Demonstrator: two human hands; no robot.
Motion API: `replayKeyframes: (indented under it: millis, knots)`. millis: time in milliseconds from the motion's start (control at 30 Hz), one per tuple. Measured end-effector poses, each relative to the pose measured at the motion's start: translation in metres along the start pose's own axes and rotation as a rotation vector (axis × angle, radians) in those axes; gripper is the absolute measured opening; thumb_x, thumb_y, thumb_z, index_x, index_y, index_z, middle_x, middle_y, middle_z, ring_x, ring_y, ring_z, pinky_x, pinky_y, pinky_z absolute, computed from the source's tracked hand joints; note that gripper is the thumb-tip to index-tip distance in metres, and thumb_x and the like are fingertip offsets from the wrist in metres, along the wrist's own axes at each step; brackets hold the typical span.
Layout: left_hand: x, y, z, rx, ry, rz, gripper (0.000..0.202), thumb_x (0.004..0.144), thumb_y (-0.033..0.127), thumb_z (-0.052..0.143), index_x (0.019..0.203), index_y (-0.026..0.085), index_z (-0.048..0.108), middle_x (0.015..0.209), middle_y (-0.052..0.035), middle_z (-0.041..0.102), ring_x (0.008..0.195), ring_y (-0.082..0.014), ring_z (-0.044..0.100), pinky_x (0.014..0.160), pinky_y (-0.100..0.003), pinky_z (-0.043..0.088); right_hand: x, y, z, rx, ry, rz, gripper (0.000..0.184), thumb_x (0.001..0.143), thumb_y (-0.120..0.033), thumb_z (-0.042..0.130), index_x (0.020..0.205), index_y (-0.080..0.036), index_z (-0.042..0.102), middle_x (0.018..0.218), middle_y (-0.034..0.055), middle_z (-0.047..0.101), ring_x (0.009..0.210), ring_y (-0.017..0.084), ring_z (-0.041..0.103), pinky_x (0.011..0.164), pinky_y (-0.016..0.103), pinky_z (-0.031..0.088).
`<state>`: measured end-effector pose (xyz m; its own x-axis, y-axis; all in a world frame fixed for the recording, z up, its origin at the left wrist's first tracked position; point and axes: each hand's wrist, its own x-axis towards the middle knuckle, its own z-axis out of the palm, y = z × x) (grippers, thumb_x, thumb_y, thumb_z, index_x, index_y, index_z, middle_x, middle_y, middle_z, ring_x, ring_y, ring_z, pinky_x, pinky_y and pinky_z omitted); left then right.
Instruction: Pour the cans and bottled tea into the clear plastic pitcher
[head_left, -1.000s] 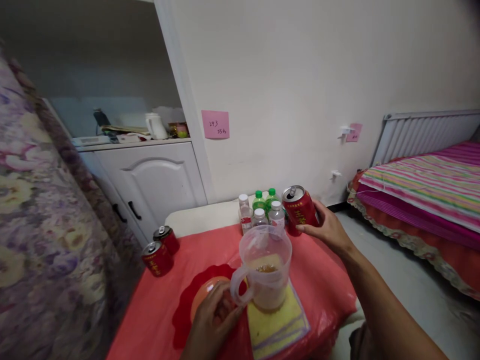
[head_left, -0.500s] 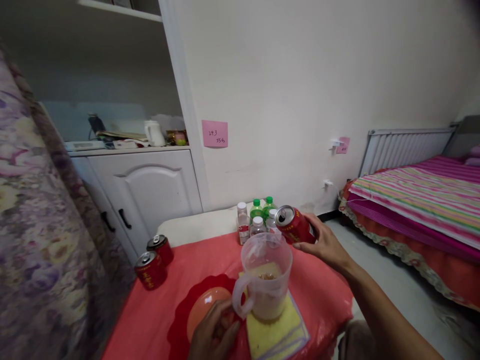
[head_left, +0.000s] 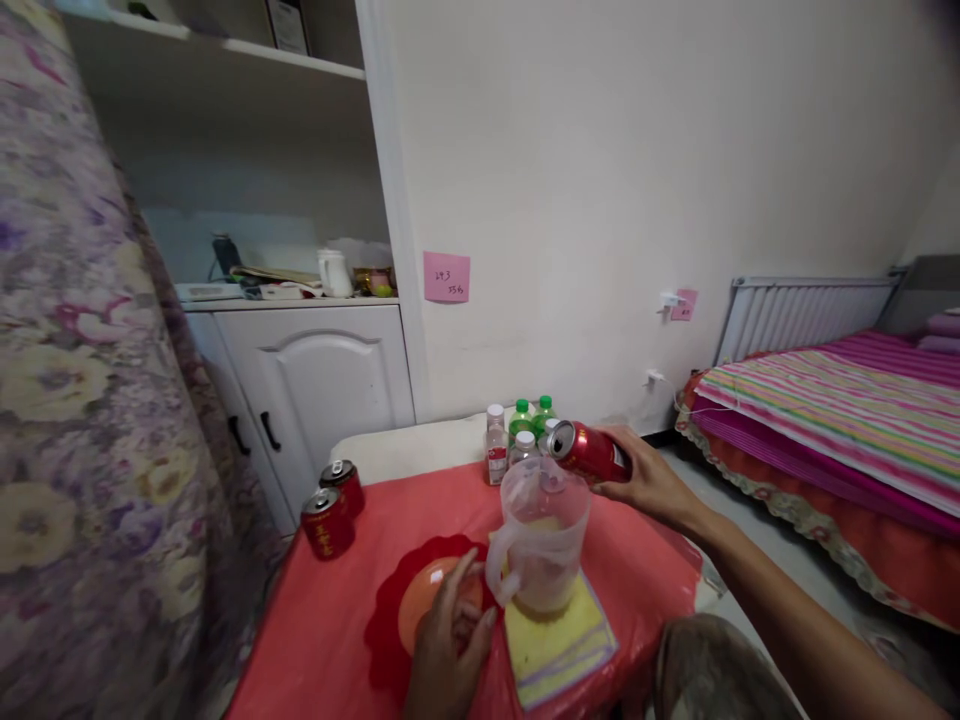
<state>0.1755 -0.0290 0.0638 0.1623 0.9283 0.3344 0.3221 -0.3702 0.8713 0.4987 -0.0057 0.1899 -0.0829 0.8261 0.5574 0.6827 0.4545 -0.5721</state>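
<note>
Red metal, the can point(head_left: 589, 452) is clenched in the right hand point(head_left: 652, 480), fingers point(head_left: 609, 489) wrapped round its body, tipped almost flat so its opening sits over the rim of the clear jug point(head_left: 544, 540). The left hand point(head_left: 450, 650) rests loose, fingers spread beside the handle point(head_left: 496, 575), likely steadying it. The jug stands on a yellow cloth point(head_left: 559, 650) near the tabletop's point(head_left: 315, 640) near edge, probably against drips; 2 upright cans point(head_left: 328, 522) stand at its left edge.

A home bedroom: striped bed point(head_left: 840, 410), radiator point(head_left: 802, 310), white cupboard point(head_left: 322, 390), floral curtain point(head_left: 82, 400).
</note>
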Motion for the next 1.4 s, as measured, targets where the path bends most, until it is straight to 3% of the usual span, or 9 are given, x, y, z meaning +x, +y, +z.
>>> replayKeyframes:
  millis: [67, 100, 200, 433, 533, 667, 867, 1133, 1400]
  knots:
    - [-0.004, -0.001, 0.0, 0.042, 0.053, 0.086, 0.054, 0.086, 0.032, 0.056, 0.138, 0.024, 0.047, 0.131, -0.0126, 0.065, 0.075, -0.0164, 0.069, 0.073, -0.034, 0.06, 0.0, 0.001, -0.001, -0.025, 0.0, -0.006, 0.066, 0.069, -0.026, 0.079, 0.129, -0.022, 0.052, 0.121, 0.0097, 0.061, 0.112, 0.03, 0.059, 0.099, 0.047, 0.045]
    - [-0.006, -0.002, 0.001, 0.077, 0.063, 0.128, 0.054, 0.086, 0.03, 0.056, 0.139, 0.026, 0.047, 0.133, -0.0118, 0.064, 0.078, -0.0168, 0.069, 0.076, -0.035, 0.06, 0.0, 0.001, -0.001, -0.038, -0.002, -0.01, 0.065, 0.069, -0.026, 0.079, 0.129, -0.021, 0.053, 0.12, 0.0099, 0.061, 0.111, 0.029, 0.059, 0.098, 0.046, 0.046]
    - [-0.01, -0.001, 0.002, 0.165, 0.035, 0.201, 0.048, 0.088, 0.028, 0.053, 0.136, 0.026, 0.05, 0.116, -0.0086, 0.071, 0.081, -0.0174, 0.069, 0.086, -0.04, 0.058, 0.001, 0.002, -0.002, -0.076, -0.006, -0.034, 0.064, 0.07, -0.026, 0.077, 0.128, -0.019, 0.052, 0.119, 0.0111, 0.06, 0.109, 0.029, 0.059, 0.096, 0.045, 0.047]
    - [-0.008, 0.002, 0.007, 0.111, -0.017, 0.123, 0.047, 0.093, 0.032, 0.049, 0.137, 0.017, 0.049, 0.082, -0.0031, 0.07, 0.072, -0.0162, 0.067, 0.078, -0.033, 0.061, 0.001, -0.004, -0.007, -0.14, -0.027, -0.073, 0.061, 0.07, -0.022, 0.074, 0.127, -0.019, 0.053, 0.116, 0.0111, 0.061, 0.105, 0.029, 0.06, 0.093, 0.044, 0.049]
    - [-0.009, -0.004, 0.009, 0.166, 0.027, 0.213, 0.047, 0.093, 0.027, 0.049, 0.14, 0.021, 0.047, 0.101, -0.0076, 0.074, 0.075, -0.0154, 0.07, 0.083, -0.035, 0.061, 0.002, -0.004, -0.009, -0.158, -0.035, -0.103, 0.061, 0.07, -0.023, 0.075, 0.127, -0.019, 0.053, 0.116, 0.0114, 0.061, 0.105, 0.029, 0.06, 0.093, 0.044, 0.049]
    - [-0.012, -0.013, 0.01, 0.35, 0.085, 0.425, 0.049, 0.092, 0.019, 0.049, 0.141, 0.027, 0.049, 0.134, -0.0112, 0.066, 0.117, -0.0225, 0.067, 0.1, -0.043, 0.055, 0.003, -0.002, -0.01, -0.18, -0.036, -0.143, 0.06, 0.07, -0.025, 0.076, 0.125, -0.019, 0.053, 0.115, 0.0119, 0.061, 0.104, 0.029, 0.06, 0.092, 0.045, 0.05]
    - [-0.013, -0.021, 0.012, 0.447, 0.099, 0.48, 0.057, 0.093, 0.014, 0.046, 0.148, 0.028, 0.041, 0.136, -0.0114, 0.066, 0.122, -0.0219, 0.064, 0.101, -0.042, 0.055, 0.004, -0.001, -0.009, -0.207, -0.054, -0.163, 0.061, 0.072, -0.024, 0.075, 0.128, -0.02, 0.05, 0.117, 0.0123, 0.059, 0.107, 0.029, 0.059, 0.094, 0.048, 0.049]
    - [-0.014, -0.015, 0.007, 0.511, -0.002, 0.512, 0.059, 0.092, 0.008, 0.042, 0.147, 0.029, 0.043, 0.145, -0.0101, 0.058, 0.13, -0.0216, 0.058, 0.101, -0.036, 0.054, 0.005, -0.001, -0.008, -0.22, -0.097, -0.152, 0.061, 0.073, -0.021, 0.073, 0.129, -0.022, 0.049, 0.119, 0.0117, 0.058, 0.106, 0.028, 0.059, 0.093, 0.047, 0.05]
    - [-0.014, -0.01, 0.008, 0.574, 0.017, 0.489, 0.051, 0.094, 0.013, 0.04, 0.143, 0.023, 0.049, 0.138, -0.0142, 0.064, 0.127, -0.0226, 0.06, 0.101, -0.039, 0.054, 0.006, -0.008, -0.012, -0.252, -0.101, -0.175, 0.06, 0.076, -0.023, 0.073, 0.131, -0.024, 0.048, 0.118, 0.0108, 0.057, 0.105, 0.029, 0.06, 0.091, 0.047, 0.052]
